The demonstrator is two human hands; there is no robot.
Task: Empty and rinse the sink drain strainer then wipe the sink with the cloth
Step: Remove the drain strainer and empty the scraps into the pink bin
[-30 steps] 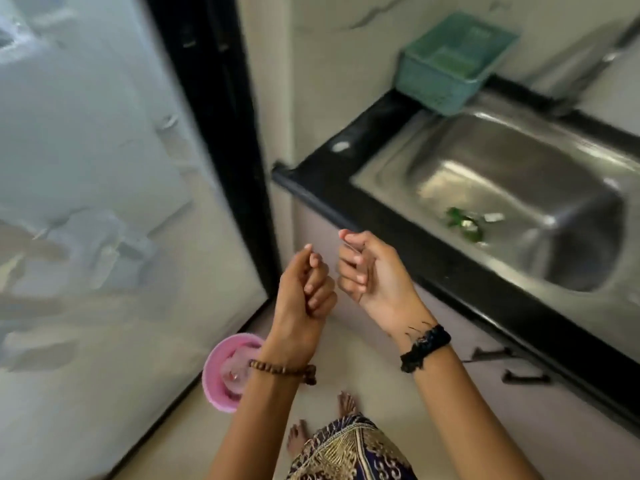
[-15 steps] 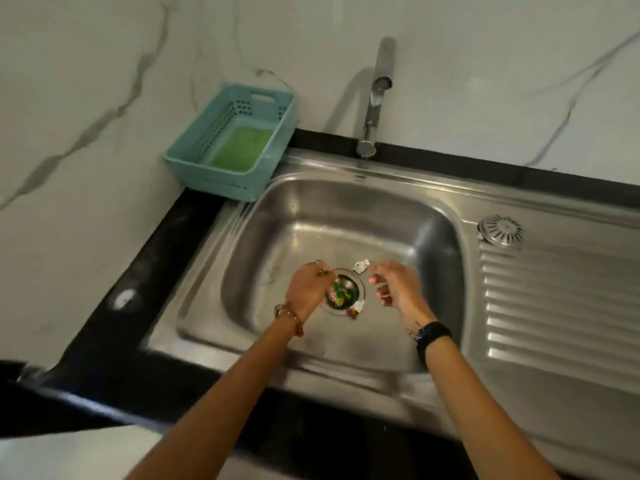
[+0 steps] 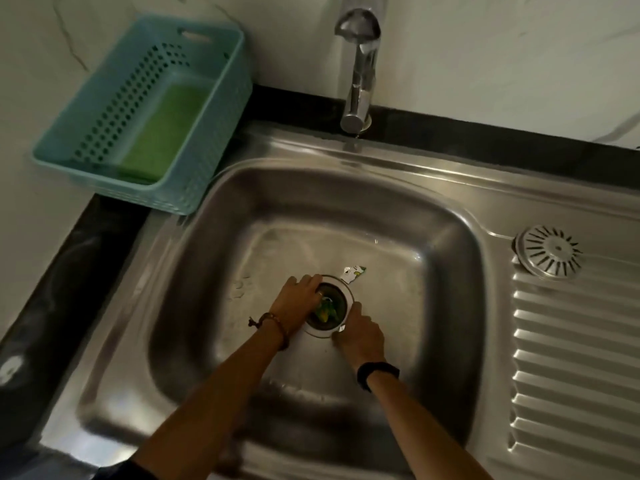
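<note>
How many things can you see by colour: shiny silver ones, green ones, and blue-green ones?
Shiny silver: 4 - the steel sink, the chrome tap, the round drain strainer, the slotted round steel cover on the ribbed drainboard.
Green: 2 - the flat green cloth, the green scraps in the strainer.
Blue-green: 1 - the perforated plastic basket.
Total: 7

My black counter point(image 3: 86, 237) is carrying the steel sink point(image 3: 433, 188) set into it, and a teal basket point(image 3: 207, 140) is sitting at its back left corner, touching the wall
</note>
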